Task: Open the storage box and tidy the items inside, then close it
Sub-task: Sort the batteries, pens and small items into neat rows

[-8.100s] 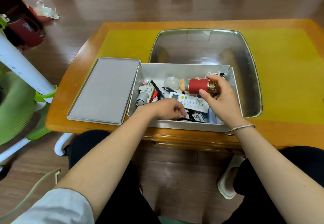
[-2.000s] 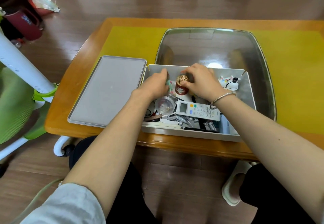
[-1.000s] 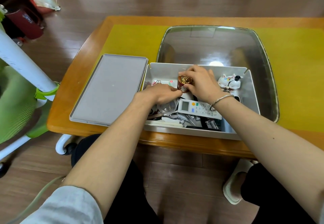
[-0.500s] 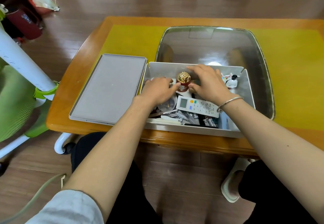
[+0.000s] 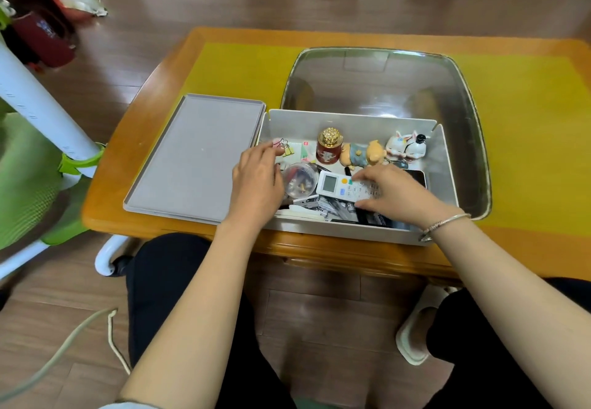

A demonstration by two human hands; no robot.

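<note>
**Mid-tidy: box open, both hands among the contents**

The storage box (image 5: pixel 443 165) sits at the near edge of the tabletop (image 5: pixel 243 66), its lid (image 5: pixel 195 156) lying flat just beside it on the left. The opening step looks done; the sorting of the contents is the step in hand, and closing is still to come.

Along the far wall stand a red jar with a gold cap (image 5: pixel 329 146), a small pig figurine (image 5: pixel 361 154) lying beside it, and a white cat figurine (image 5: pixel 406 146) toward the right corner. The nearer half is still a jumble of packets and dark odds and ends.

The right hand (image 5: pixel 393 194) lies over the white remote control (image 5: pixel 342 186), fingers on its button end and thumb tucked at its near edge, so it appears to be taking hold of it. The left hand (image 5: pixel 259 178) is relaxed and grasps nothing that can be seen, its fingertips near some colourful binder clips (image 5: pixel 283 146), with a clear round container (image 5: pixel 299 178) just beside it.

The next move probably calls for setting the remote straight against a wall, then gathering the loose small items beneath it before fetching the lid.
</note>
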